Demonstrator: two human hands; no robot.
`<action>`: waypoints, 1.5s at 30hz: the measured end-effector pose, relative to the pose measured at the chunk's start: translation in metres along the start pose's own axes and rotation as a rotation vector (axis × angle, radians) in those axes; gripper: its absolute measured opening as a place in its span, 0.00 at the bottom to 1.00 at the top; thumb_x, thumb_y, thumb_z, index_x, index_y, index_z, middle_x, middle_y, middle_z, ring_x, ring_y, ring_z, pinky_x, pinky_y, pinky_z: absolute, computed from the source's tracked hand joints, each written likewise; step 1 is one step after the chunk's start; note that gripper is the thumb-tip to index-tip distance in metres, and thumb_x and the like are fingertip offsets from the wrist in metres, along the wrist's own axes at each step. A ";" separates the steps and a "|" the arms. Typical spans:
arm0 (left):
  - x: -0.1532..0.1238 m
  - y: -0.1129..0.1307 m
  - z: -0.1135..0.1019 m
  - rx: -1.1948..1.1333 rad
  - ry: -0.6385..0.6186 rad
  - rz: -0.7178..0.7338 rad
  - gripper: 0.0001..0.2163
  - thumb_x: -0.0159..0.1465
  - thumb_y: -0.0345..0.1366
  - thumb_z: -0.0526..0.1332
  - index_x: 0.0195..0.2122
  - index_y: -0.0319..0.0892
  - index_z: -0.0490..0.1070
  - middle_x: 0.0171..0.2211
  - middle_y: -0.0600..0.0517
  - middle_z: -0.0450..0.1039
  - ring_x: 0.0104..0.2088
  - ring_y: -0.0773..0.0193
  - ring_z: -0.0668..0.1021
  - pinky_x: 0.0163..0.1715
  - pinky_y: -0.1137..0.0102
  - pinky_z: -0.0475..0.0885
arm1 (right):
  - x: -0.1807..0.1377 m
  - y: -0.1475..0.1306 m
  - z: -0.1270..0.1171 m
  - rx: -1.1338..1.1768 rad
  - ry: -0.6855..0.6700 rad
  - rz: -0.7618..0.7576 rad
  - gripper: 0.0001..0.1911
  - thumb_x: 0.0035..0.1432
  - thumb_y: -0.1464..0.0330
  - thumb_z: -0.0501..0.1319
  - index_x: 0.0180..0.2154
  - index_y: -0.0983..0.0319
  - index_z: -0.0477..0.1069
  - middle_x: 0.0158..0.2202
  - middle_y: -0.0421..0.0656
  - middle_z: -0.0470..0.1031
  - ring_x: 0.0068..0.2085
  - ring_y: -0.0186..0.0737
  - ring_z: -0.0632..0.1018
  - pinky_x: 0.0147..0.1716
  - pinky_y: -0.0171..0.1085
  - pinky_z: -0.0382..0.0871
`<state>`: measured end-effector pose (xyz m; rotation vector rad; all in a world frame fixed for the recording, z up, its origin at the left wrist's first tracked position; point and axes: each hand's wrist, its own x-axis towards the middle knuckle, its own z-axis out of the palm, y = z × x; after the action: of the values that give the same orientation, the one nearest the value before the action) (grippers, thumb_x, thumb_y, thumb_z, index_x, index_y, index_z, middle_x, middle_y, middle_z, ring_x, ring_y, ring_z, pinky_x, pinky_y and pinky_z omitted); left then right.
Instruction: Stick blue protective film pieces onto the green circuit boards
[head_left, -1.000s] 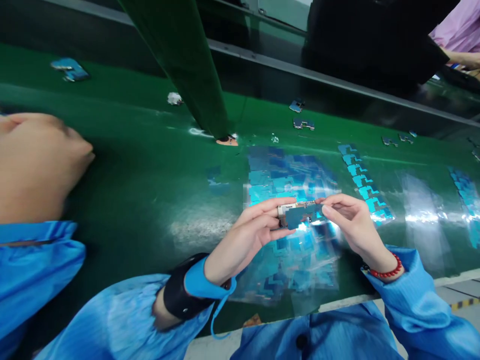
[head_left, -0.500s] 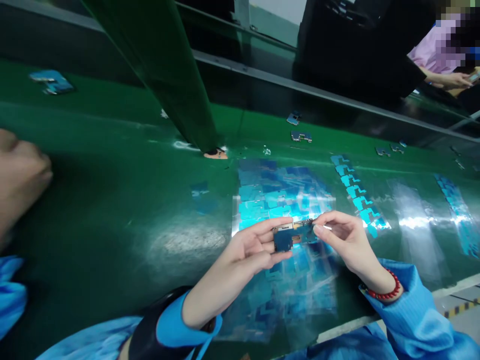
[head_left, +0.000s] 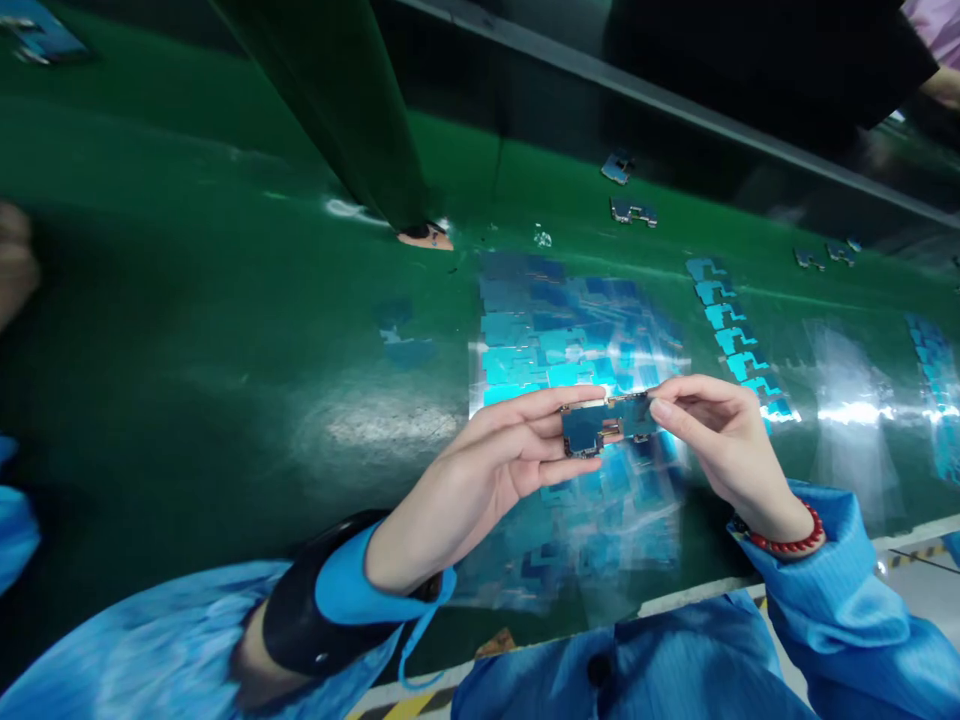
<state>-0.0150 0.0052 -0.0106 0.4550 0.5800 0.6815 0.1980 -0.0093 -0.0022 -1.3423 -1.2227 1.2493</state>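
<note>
Between my hands is a small blue-faced circuit board [head_left: 583,428] with a notch in its lower edge, raised above shiny blue film sheets [head_left: 517,355]. My left hand [head_left: 491,450] supports its left end, with fingers along the upper and lower edges. The thumb and index finger of my right hand [head_left: 712,430] pinch the right end. Under the board, the sheets bear rows of cut shapes in clear plastic. To the right lies a narrow strip of blue film pieces [head_left: 726,318].
Several circuit boards [head_left: 634,212] lie along the back of the green table [head_left: 225,330]. A dark green post [head_left: 352,110] rises behind the sheets. Clear plastic [head_left: 847,390] lies at right. Another person's blurred hand [head_left: 13,262] is at the left edge.
My view has tilted downward, so the background sits higher. The board has turned slightly in my hands, hiding most of its pale upper part. The other person's hand at left has moved farther out of view.
</note>
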 end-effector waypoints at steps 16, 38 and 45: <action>-0.001 0.003 0.002 0.020 0.008 0.011 0.20 0.57 0.21 0.55 0.50 0.36 0.73 0.36 0.49 0.80 0.37 0.63 0.80 0.48 0.64 0.75 | -0.002 -0.004 0.000 -0.096 0.032 -0.023 0.05 0.51 0.73 0.68 0.31 0.56 0.78 0.30 0.37 0.79 0.31 0.32 0.77 0.33 0.31 0.73; -0.001 0.006 0.009 0.141 0.102 -0.020 0.17 0.55 0.27 0.61 0.46 0.44 0.77 0.27 0.54 0.78 0.39 0.58 0.80 0.48 0.64 0.74 | -0.002 -0.006 0.006 -0.175 0.083 -0.062 0.07 0.52 0.74 0.67 0.31 0.55 0.78 0.30 0.36 0.79 0.31 0.31 0.77 0.32 0.31 0.73; -0.001 0.006 0.011 0.177 0.102 -0.018 0.16 0.55 0.29 0.65 0.46 0.44 0.76 0.39 0.52 0.80 0.42 0.56 0.80 0.47 0.65 0.74 | -0.003 -0.006 0.006 -0.221 0.105 -0.058 0.03 0.51 0.71 0.68 0.31 0.57 0.77 0.30 0.38 0.79 0.31 0.35 0.78 0.31 0.35 0.75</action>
<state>-0.0115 0.0061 0.0013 0.5811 0.7440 0.6410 0.1917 -0.0120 0.0036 -1.4998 -1.3446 1.0123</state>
